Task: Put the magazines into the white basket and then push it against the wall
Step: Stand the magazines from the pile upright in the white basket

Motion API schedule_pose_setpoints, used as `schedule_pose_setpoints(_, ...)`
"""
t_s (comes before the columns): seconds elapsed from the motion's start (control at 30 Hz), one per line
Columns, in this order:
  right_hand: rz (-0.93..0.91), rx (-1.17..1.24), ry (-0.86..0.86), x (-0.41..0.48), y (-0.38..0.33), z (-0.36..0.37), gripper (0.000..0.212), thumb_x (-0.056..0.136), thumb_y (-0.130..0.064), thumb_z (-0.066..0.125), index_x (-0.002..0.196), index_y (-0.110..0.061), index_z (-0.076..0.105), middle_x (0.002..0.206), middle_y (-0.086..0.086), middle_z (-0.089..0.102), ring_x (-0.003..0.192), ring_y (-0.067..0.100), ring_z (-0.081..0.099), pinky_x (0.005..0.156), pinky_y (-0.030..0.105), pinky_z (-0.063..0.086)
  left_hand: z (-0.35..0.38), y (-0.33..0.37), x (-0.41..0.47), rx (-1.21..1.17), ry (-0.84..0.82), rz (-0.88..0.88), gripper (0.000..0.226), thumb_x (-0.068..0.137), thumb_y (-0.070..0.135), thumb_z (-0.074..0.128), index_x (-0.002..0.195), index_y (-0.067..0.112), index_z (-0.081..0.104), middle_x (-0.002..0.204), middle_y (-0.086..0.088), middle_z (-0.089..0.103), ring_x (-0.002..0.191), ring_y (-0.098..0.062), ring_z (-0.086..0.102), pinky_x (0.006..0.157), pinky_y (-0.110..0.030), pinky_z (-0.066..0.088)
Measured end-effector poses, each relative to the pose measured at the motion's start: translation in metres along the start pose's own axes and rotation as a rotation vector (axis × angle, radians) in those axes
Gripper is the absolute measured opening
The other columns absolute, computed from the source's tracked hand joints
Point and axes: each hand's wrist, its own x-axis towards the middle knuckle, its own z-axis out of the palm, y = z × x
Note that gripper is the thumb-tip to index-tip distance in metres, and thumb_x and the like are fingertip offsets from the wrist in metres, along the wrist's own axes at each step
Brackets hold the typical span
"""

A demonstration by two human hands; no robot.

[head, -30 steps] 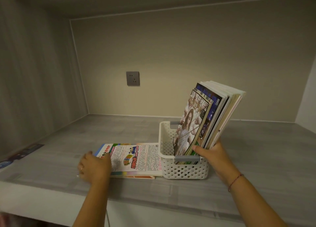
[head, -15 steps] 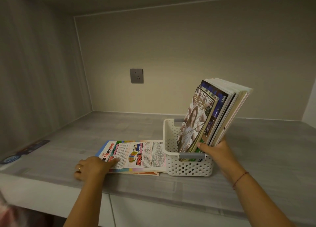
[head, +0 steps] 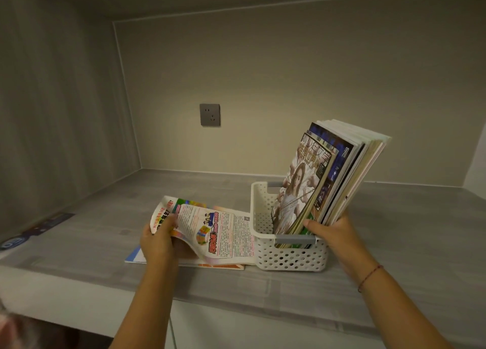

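- Curling upward, the colourful top magazine [head: 210,227] is pinched closed in the left hand [head: 157,241].
- Upright magazines [head: 323,180] in the perforated white basket [head: 289,256] are clasped by the right hand [head: 334,230].

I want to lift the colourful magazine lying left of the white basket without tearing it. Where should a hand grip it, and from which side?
Grip the colourful magazine at its free left edge, coming from the left, where the left hand already curls it up. Its right edge lies against the white basket, so that side is blocked. Pinching more pages than the bending top ones would probably strain the paper less.
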Motion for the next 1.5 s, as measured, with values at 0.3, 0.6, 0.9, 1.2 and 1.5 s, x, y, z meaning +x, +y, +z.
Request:
schedule_pose_setpoints(0.3,-0.021,0.019,0.012,0.000,0.000,0.000,0.066,0.073,-0.012,0.076,0.129,-0.022,0.043,0.109,-0.010,0.063,0.097,0.002,0.059,0.072,0.017,0.044,-0.015,0.018,0.011,0.533,-0.104,0.312,0.025,0.079,0.022,0.073,0.100,0.012,0.065,0.158,-0.003,0.022,0.120,-0.031,0.053,0.089,-0.042,0.048)
schedule_pose_setpoints(0.6,-0.013,0.024,0.009,0.000,0.000,0.001,0.066,0.072,-0.013,0.077,0.129,-0.022,0.044,0.109,-0.009,0.065,0.097,0.003,0.060,0.073,0.018,0.046,-0.003,0.001,0.002,-0.121,-0.067,-0.026,0.049,0.085,0.001,0.063,0.129,0.008,0.043,0.117,-0.017,0.063,0.100,-0.033,0.065,0.077,-0.042,0.056)
schedule_pose_setpoints(0.9,-0.010,0.019,0.012,0.000,0.000,0.001,0.063,0.073,-0.014,0.076,0.127,-0.021,0.046,0.111,-0.005,0.065,0.099,0.007,0.060,0.076,0.021,0.047,0.039,-0.003,-0.020,0.240,-0.211,-0.035,0.016,0.096,0.013,0.048,0.112,0.016,0.050,0.092,-0.008,0.066,0.077,-0.022,0.066,0.055,-0.032,0.051)
schedule_pose_setpoints(1.2,-0.017,0.031,-0.009,0.000,0.001,-0.001,0.057,0.072,-0.012,0.077,0.123,-0.019,0.052,0.107,-0.007,0.068,0.096,0.003,0.064,0.073,0.015,0.050,0.111,0.069,-0.081,0.479,-0.349,0.751,0.007,0.099,0.026,0.043,0.101,0.025,0.050,0.083,0.016,0.055,0.071,0.003,0.055,0.053,-0.014,0.044)
schedule_pose_setpoints(1.5,-0.059,0.015,-0.022,0.002,0.001,-0.002,0.057,0.071,-0.012,0.078,0.122,-0.019,0.053,0.110,-0.003,0.067,0.101,0.010,0.064,0.086,0.028,0.052,0.168,0.019,-0.121,0.849,-0.527,0.844,0.034,0.096,0.018,0.047,0.131,0.018,0.045,0.077,0.007,0.055,0.065,-0.008,0.055,0.055,-0.019,0.046)
